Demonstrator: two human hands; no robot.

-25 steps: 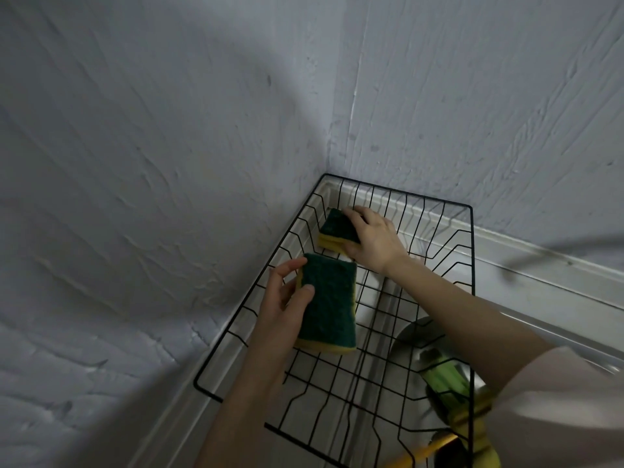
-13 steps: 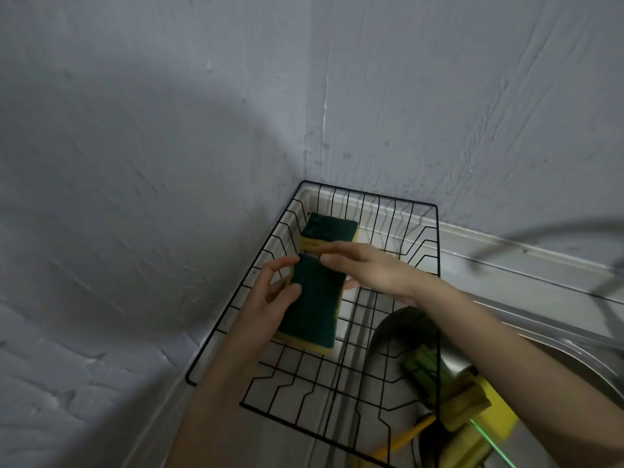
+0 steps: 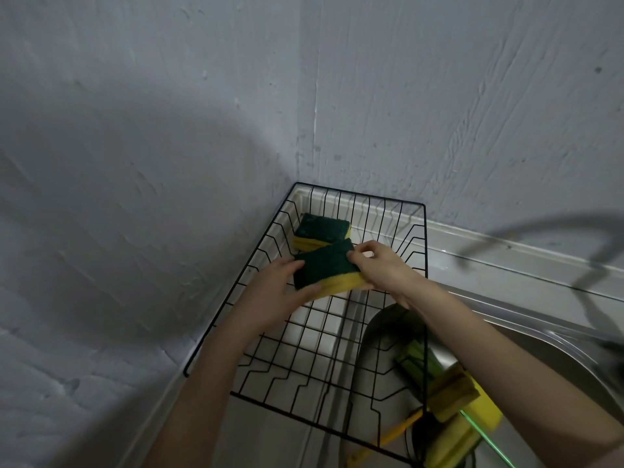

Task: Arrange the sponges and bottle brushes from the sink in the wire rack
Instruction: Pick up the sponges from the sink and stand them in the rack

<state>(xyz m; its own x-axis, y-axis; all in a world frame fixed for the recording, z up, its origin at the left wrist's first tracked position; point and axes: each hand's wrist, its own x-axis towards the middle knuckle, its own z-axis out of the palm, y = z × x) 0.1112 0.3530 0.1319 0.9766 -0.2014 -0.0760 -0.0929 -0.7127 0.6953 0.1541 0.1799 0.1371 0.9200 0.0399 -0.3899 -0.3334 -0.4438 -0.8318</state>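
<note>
Since half a second ago the held sponge [image 3: 324,268] has turned from lengthwise to crosswise, and the right hand [image 3: 378,268], then flat above it, now pinches its right end; the left hand [image 3: 277,292] still grips the left end, thumb under the yellow foam, fingers on the green top. The sponge hangs tilted, just in front of the second sponge [image 3: 322,229], which lies flat in the far left corner of the wire rack [image 3: 424,298]; whether the two touch cannot be told.

Both sponges are rectangular blocks — a dark green, coarse scouring layer over soft yellow foam. The rack is thin black wire, a grid floor with zigzag side wires, open enough to show the pale ledge beneath.

At the lower right, the stainless sink [image 3: 557,349] curves in dull grey; in it lies a heap of more sponges [image 3: 449,396] in yellow and green, seen partly through the rack's near wires and partly hidden by the right forearm; a thin green rod [image 3: 486,440] and a yellow handle [image 3: 388,440] poke from the pile. Rough, brush-streaked plaster walls [image 3: 169,163] meet in the corner behind.
</note>
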